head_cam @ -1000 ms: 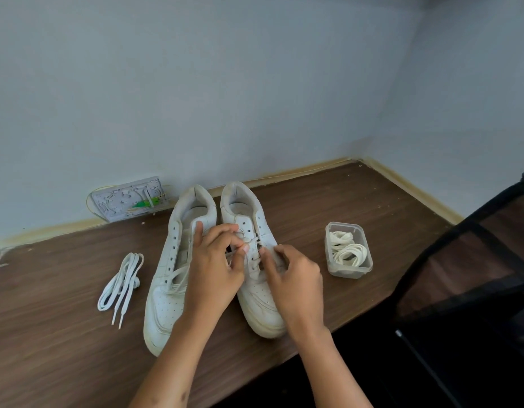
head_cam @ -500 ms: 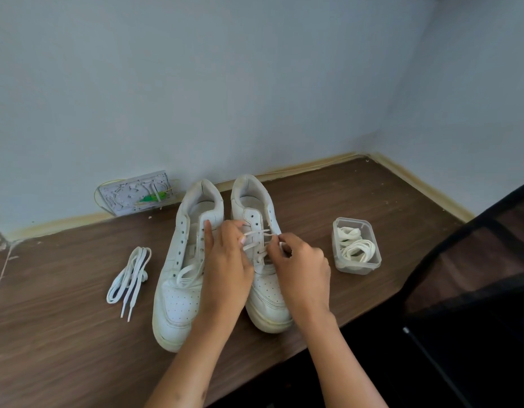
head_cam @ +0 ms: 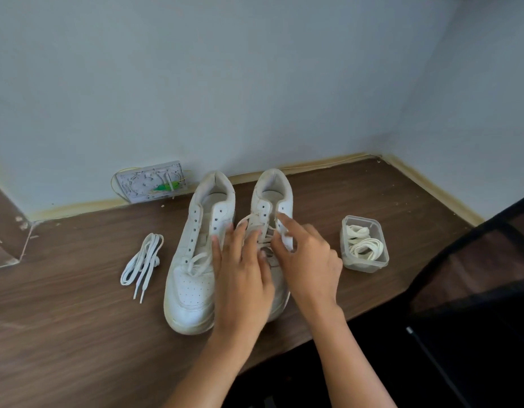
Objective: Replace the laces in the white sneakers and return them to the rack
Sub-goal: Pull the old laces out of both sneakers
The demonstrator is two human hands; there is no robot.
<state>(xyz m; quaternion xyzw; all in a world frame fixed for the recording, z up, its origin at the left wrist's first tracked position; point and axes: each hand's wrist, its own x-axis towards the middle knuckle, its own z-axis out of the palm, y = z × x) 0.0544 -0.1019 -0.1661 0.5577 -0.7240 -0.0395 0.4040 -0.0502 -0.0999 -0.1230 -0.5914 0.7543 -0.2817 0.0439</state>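
Evidently, both hands worked the white flat lace [head_cam: 256,228] of the right-hand white leather sneaker [head_cam: 274,201] on the brown wooden tabletop [head_cam: 63,334]: left hand [head_cam: 243,278] with fingers extended over it, right hand [head_cam: 309,260] pinching it.

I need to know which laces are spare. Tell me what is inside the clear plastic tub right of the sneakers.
The clear plastic tub holds coiled cream laces, lidless and apart from the right sneaker. How many laces lie there, the tangle hides.
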